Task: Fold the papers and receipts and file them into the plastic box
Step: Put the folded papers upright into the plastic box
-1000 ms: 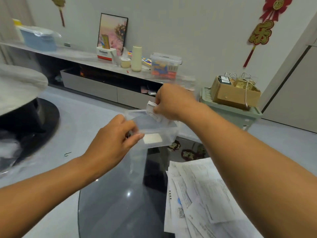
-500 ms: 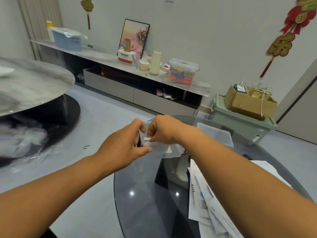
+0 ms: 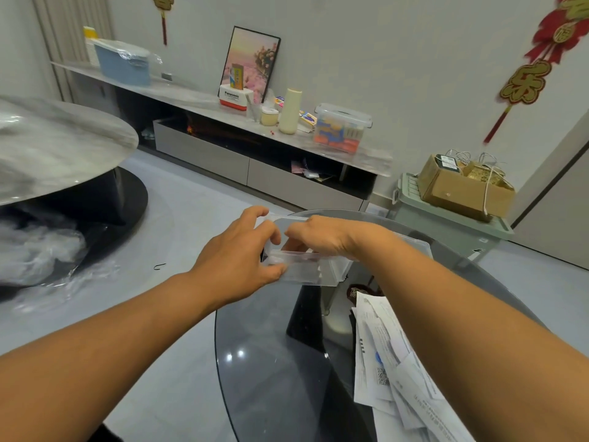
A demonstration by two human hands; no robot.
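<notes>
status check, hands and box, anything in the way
Left hand grips the clear plastic box at its near end. Right hand reaches into the box top; its grip is hidden. Papers still piled on the glass table. Nothing in the way.

The room is lit evenly and fairly brightly from overhead. Small points of glare are thrown on the dark glass table [image 3: 271,362], and shadows are kept soft. Straight lines are bowed by the wide lens (most at the edges). The red wall ornament [image 3: 538,59] is smeared by motion blur.
</notes>
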